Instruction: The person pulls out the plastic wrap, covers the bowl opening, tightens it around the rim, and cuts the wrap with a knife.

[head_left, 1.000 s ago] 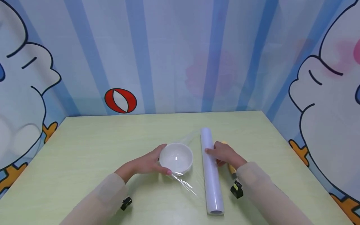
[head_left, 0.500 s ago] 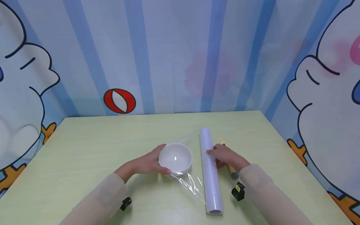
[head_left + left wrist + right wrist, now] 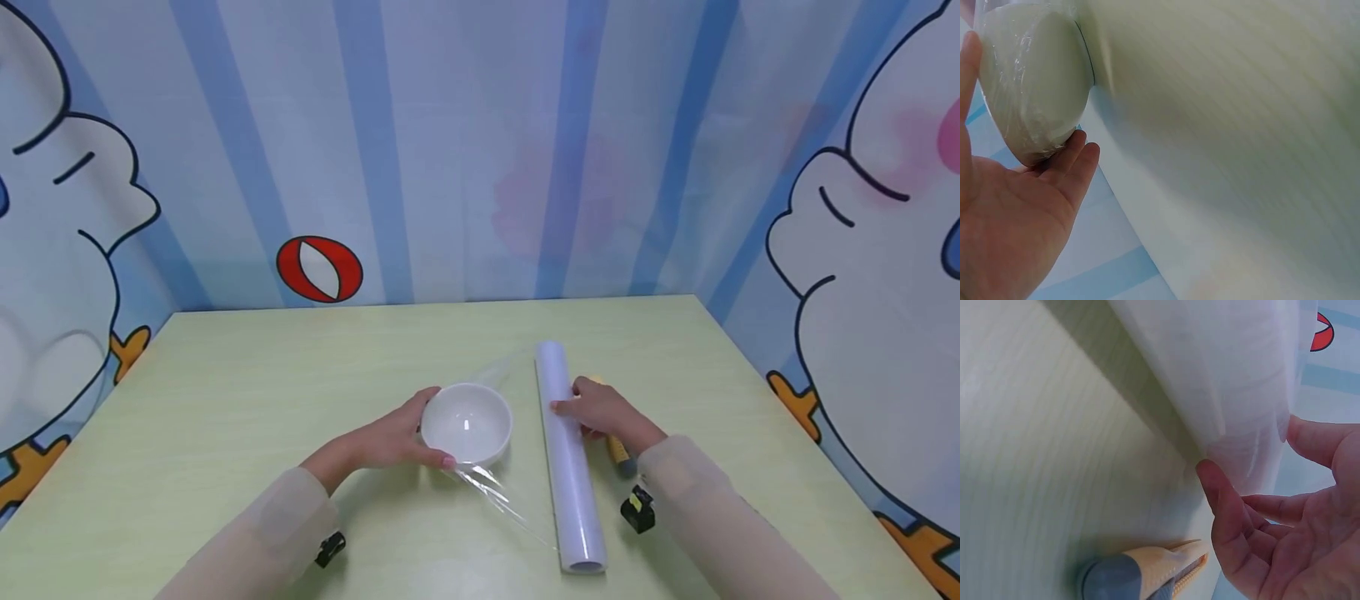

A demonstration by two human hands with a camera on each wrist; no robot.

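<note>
My left hand [image 3: 392, 435] grips the side of a white bowl [image 3: 468, 423], thumb at the near rim and fingers round the far side. Clear cling film [image 3: 1019, 81] covers the bowl's outer wall in the left wrist view. From the bowl, the film [image 3: 487, 487] stretches right to a long cling film roll [image 3: 572, 487], with creases near my thumb. My right hand [image 3: 606, 414] holds this roll, its thumb on one side and fingers against the other, as the right wrist view shows. The roll lies lengthwise, pointing away from me.
A yellow utility knife [image 3: 1166, 565] with a grey end lies on the table right of the roll, partly under my right hand and forearm. The pale table [image 3: 247, 367] ends at a patterned blue curtain [image 3: 465, 167]. Black wrist cameras hang at both sleeves.
The roll's near end has swung slightly to the right, and the film in front of the bowl has shifted its folds. Both hands keep their holds almost in place.
</note>
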